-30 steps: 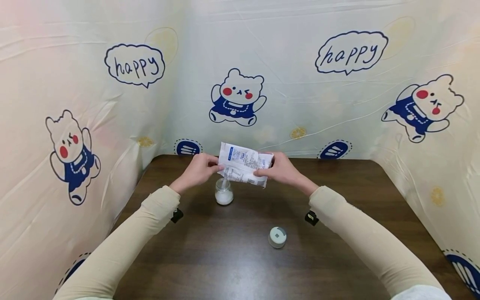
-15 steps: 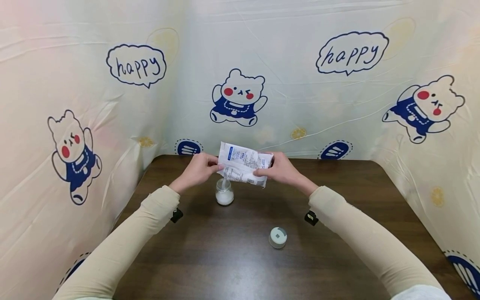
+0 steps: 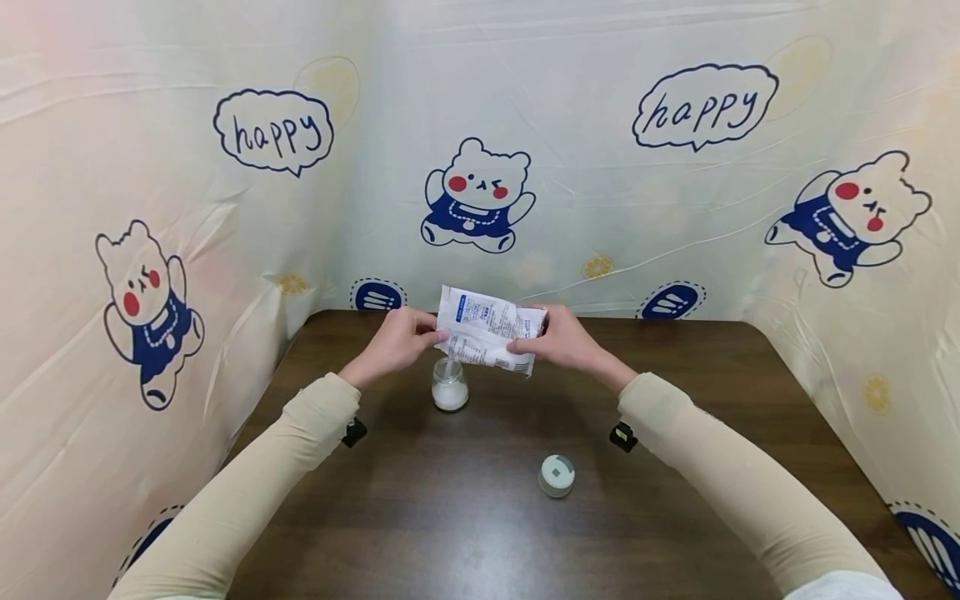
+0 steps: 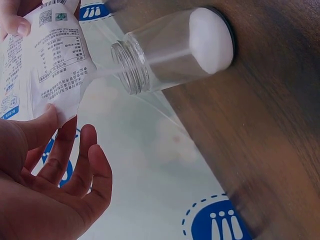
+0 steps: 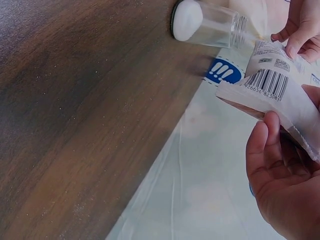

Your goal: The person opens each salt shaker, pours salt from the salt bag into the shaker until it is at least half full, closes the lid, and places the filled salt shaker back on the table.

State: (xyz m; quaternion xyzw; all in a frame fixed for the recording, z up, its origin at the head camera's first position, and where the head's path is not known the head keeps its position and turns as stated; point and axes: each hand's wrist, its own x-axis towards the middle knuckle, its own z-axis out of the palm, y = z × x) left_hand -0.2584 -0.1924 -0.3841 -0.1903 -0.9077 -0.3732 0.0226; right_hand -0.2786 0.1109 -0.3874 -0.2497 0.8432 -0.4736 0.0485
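Note:
A white printed bag hangs tilted over the glass jar, held between both hands. At its left corner, by the opening, my left hand pinches the bag between thumb and fingers. My right hand grips the other end, thumb on the printed face and fingers behind. From the bag's opening a thin stream of white grains runs into the jar's mouth. The jar stands upright, lidless, with a white heap in its bottom. In the right wrist view the bag's barcode faces the camera.
A round jar lid, white on top, lies on the dark wooden table nearer to me and right of the jar. Printed cloth with bears and lettering surrounds the table at the back and sides.
Both hands and the bag keep almost the same place over the jar, and grains keep flowing. The whole head view has shifted very slightly.

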